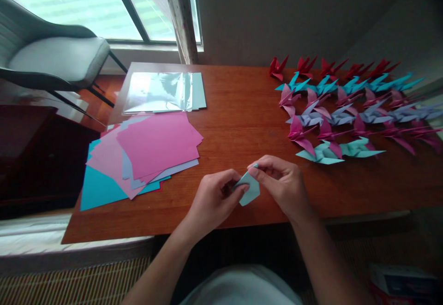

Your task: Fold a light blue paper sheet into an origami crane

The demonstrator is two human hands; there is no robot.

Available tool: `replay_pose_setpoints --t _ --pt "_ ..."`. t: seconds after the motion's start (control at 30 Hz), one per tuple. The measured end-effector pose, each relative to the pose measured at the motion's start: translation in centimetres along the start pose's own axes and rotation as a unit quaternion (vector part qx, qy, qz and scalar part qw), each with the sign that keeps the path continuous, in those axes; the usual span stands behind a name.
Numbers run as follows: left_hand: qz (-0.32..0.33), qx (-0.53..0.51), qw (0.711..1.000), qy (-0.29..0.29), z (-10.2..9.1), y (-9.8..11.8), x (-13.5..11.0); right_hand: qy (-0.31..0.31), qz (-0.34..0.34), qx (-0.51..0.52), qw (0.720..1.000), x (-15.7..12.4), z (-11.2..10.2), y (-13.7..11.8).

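Observation:
A small folded piece of mint-green origami paper (250,193) is held between my two hands above the front part of the table. My left hand (217,195) pinches its left side between thumb and fingers. With thumb and forefinger, my right hand (279,181) grips a narrow tip at its top. Just beyond my right hand stand two finished mint-green paper cranes (322,152). Behind them run rows of cranes in magenta (298,130), lavender (310,116), pink (288,98), bright blue (294,83) and red (277,68).
Loose coloured sheets (159,146) lie fanned out on the left of the wooden table (238,111). Behind them is a clear plastic packet (159,92) with pale green sheets. A chair (58,58) stands by the window, and a curtain (180,14) hangs beside it.

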State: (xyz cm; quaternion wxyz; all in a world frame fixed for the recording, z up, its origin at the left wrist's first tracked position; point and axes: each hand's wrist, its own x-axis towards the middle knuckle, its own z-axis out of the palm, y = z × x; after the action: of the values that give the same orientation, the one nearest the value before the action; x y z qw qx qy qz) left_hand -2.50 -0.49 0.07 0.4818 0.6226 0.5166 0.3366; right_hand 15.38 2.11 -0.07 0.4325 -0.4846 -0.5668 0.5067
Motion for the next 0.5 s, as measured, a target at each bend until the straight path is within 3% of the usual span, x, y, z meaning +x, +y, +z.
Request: replay_pose_setpoints --t 0.2,0.37,0.5 --pt "-0.018 -0.038 0.998 -0.041 -0.2 -0.1 0.3 0.022 -0.004 0.011 1.000 0.4 0.4 -0.2" --pt "-0.028 -0.019 0.999 -0.030 0.1 0.1 0.8 0.072 -0.049 -0.040 0.995 1.0 0.5 -0.4" --pt "-0.039 -0.061 0.997 -0.033 0.1 0.0 0.9 0.062 -0.067 -0.035 0.995 1.4 0.7 -0.6"
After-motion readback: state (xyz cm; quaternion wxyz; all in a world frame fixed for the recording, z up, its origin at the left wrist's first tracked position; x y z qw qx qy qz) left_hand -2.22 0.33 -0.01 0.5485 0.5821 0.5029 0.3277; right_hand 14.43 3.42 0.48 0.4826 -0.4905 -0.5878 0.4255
